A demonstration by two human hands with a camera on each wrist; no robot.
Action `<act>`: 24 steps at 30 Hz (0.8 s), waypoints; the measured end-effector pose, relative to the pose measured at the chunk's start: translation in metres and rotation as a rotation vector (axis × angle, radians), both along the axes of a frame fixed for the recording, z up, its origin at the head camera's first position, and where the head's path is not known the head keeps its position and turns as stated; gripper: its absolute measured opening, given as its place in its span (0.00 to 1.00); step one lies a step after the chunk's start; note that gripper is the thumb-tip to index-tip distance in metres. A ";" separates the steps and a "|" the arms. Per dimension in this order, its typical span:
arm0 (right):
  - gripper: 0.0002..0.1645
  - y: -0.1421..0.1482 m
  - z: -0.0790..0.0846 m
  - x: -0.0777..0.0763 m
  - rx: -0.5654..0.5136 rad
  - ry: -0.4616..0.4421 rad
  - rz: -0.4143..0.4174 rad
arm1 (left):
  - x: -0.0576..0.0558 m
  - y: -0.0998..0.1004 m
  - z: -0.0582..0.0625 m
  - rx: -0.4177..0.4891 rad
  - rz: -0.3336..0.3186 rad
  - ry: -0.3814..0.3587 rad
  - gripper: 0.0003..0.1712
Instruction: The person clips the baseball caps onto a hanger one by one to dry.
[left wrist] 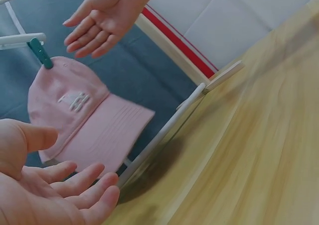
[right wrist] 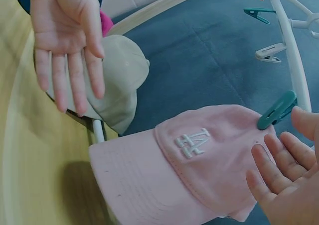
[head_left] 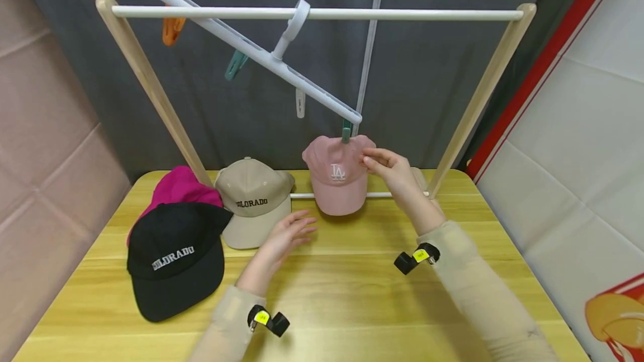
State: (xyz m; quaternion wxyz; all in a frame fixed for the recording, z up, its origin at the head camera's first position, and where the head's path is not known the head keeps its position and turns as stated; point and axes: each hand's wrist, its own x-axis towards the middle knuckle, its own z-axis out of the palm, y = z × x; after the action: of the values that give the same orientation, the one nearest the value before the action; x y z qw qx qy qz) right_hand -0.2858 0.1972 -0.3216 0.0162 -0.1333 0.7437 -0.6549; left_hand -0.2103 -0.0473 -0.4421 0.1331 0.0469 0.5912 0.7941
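Observation:
A pink baseball cap (head_left: pixel 338 177) with white LA letters hangs by its crown from a green clip (right wrist: pixel 277 110) at the low right end of a white clip hanger (head_left: pixel 261 55). Close by the cap's right side, my right hand (head_left: pixel 394 172) is raised with fingers loosely extended, holding nothing. Lower and to the left, my left hand (head_left: pixel 284 239) hovers in front of the beige cap (head_left: pixel 256 194), palm turned inward and fingers relaxed. The left wrist view shows both palms apart from the pink cap.
The hanger hooks on a white rail (head_left: pixel 377 14) between wooden legs and tilts down to the right. Orange (head_left: pixel 173 29), green (head_left: pixel 235 65) and white clips (head_left: pixel 300 103) dangle bare from it. A black cap (head_left: pixel 176 256) and a magenta cap (head_left: pixel 178 186) lie at the table's left.

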 end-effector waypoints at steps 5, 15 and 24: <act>0.24 -0.003 -0.010 0.003 0.001 0.022 0.021 | 0.004 -0.011 0.002 -0.040 0.052 -0.002 0.24; 0.22 -0.013 -0.023 0.013 -0.003 -0.054 0.026 | 0.011 -0.033 0.006 -0.112 0.148 -0.025 0.24; 0.22 -0.020 -0.036 0.019 -0.004 -0.085 0.048 | 0.014 -0.047 0.010 -0.197 0.203 -0.026 0.24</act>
State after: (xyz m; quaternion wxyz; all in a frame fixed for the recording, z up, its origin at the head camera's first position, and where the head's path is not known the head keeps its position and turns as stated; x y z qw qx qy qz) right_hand -0.2664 0.1776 -0.3579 0.0634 -0.1232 0.7374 -0.6611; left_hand -0.1960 -0.0944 -0.4325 0.0638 -0.0369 0.6664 0.7420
